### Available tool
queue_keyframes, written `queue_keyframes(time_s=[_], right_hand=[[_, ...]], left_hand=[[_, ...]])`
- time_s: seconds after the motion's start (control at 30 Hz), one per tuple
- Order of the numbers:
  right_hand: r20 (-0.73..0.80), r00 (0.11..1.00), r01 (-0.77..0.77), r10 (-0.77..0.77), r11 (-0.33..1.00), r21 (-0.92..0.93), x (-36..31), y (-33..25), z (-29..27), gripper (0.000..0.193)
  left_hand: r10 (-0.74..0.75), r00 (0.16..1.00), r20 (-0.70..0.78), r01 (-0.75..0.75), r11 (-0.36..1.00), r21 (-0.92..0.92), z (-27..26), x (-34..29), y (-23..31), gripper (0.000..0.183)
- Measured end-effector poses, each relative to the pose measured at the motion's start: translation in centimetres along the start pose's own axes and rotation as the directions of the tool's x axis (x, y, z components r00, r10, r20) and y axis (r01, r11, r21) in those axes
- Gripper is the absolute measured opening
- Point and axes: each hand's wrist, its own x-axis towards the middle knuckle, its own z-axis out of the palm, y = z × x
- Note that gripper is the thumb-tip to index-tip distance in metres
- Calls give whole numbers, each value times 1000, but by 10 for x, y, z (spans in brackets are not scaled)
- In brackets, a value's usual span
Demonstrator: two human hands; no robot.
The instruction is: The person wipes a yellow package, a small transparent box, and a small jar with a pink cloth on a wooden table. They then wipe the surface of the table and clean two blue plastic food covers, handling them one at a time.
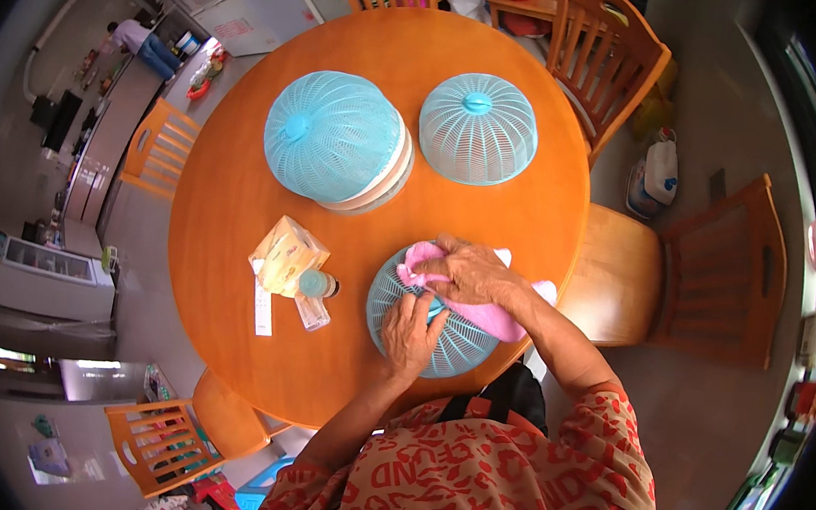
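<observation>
A blue mesh food cover (pixel 463 353) sits near the table's front edge, close to my body. My left hand (pixel 408 337) is on top of it, thumb and fingers closed about its small knob. My right hand (pixel 467 273) grips a bunched pink cloth (pixel 494 319) and presses it against the far side of the cover. Part of the cloth drapes over the cover's right side and hides the mesh there. Farther off stand a large blue food cover (pixel 331 134), resting over pale stacked rims, and a smaller blue food cover (pixel 478 136) to its right.
Left of my hands are a tissue pack (pixel 288 250), a small capped jar (pixel 315 284), a clear plastic box (pixel 312 315) and a paper slip (pixel 262 306). Wooden chairs (pixel 718 270) surround the round table (pixel 231 193). A person (pixel 142 45) stands at a far counter.
</observation>
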Motion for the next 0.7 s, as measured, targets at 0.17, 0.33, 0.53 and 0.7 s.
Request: queue_keyframes(time_s=[0.17,0.33,0.53,0.7], right_hand=[[-131,977,191,-167,961,201,47,48,5,31],[110,954,-296,280,808,509,54,95,14,38],[67,920,-300,385,584,754,-6,82,8,48],[-227,846,-285,483,769,573,-62,54,31,52]], left_hand=[[-80,993,84,90,989,-118,-5,-1,2,38],[-42,962,268,139,925,-355,-26,12,-14,42],[-97,955,279,199,909,-365,-18,4,-14,47],[-50,975,217,129,921,-368,-15,3,-13,48]])
